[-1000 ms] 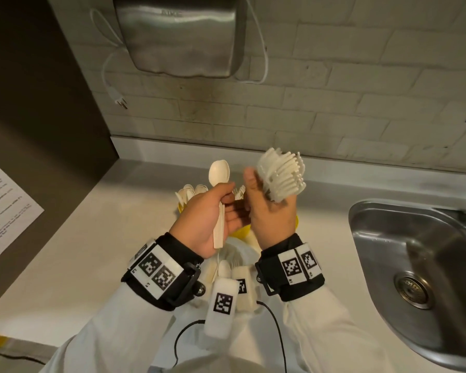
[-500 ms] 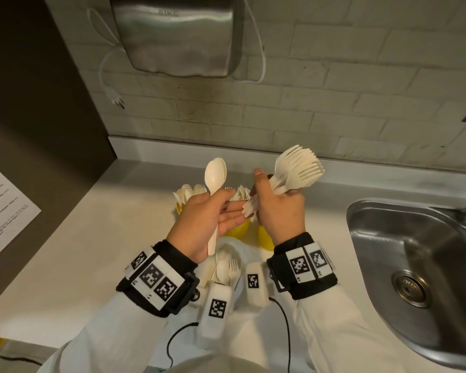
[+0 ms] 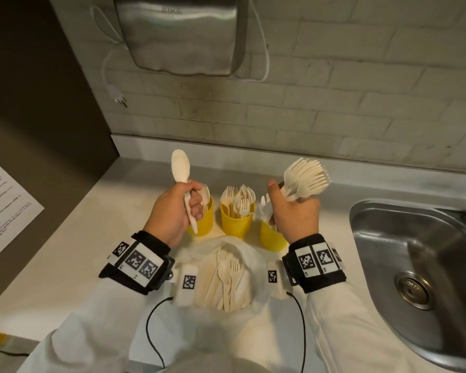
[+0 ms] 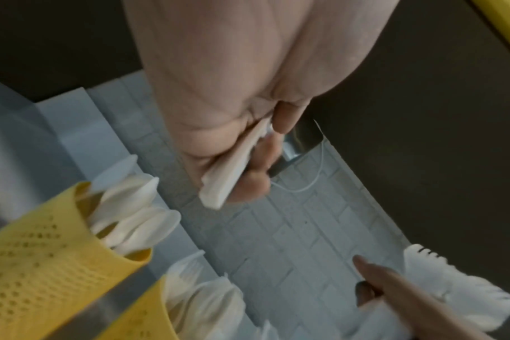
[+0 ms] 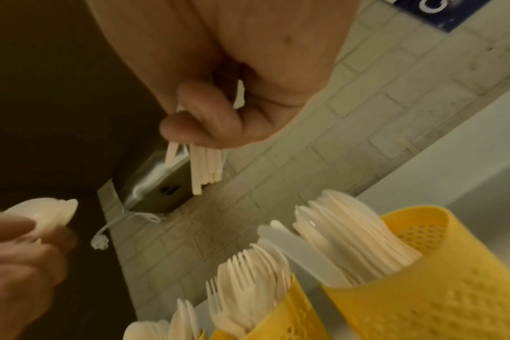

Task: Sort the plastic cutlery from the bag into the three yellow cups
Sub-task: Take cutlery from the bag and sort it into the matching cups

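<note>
Curled tight, the left hand (image 3: 172, 211) has its grip on one spoon (image 3: 182, 173) held upright, and the right hand (image 3: 296, 214) clasps a bundle of forks (image 3: 306, 176) by the handles. Nearest lies the bag (image 3: 226, 273) of cutlery on the table (image 3: 73, 246), with the three yellow cups (image 3: 236, 224) beyond, below both hands. Only the right wrist view shows the fork handles' ends (image 5: 203, 168) jutting below the fist.

A pale brick wall (image 3: 334, 109) backs a white countertop (image 3: 73, 238). A steel hand dryer (image 3: 183, 36) hangs high on it, its white cord (image 3: 111, 84) dangling unplugged. A steel sink (image 3: 420, 265) fills the countertop's right edge; a dark panel (image 3: 38, 103) with a printed sheet (image 3: 3, 208) stands left
</note>
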